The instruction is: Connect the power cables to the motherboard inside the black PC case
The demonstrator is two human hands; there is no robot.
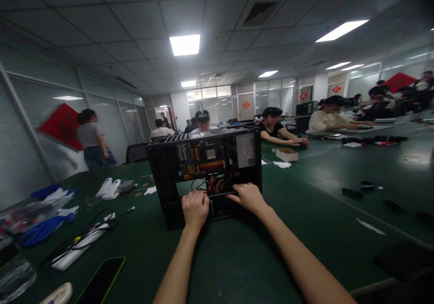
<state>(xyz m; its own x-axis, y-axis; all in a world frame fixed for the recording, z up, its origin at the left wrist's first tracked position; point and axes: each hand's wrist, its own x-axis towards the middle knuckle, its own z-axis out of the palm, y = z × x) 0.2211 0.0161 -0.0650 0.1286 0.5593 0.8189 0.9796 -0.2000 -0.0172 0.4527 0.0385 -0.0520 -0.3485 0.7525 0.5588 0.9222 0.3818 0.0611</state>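
A black computer case [154,182] stands on the green table in front of me, its side open towards me. Inside it I see a motherboard [195,155], a silver power supply [246,149] at the upper right and a bundle of coloured cables [219,184]. My left hand [195,208] is closed over the case's lower front rail, fingers curled over its edge. Further right on the same rail is my right hand [250,197], its fingers bent over the edge and the thumb pointing left. The fingertips of both hands are partly hidden behind the rail.
Left on the table [230,268] lie a power strip [81,245] with a black cable, a phone [101,279], blue gloves [47,229] and a clear bottle [15,268]. A small box [286,154] and black pieces [352,192] lie to the right. Several people sit beyond; one stands at left.
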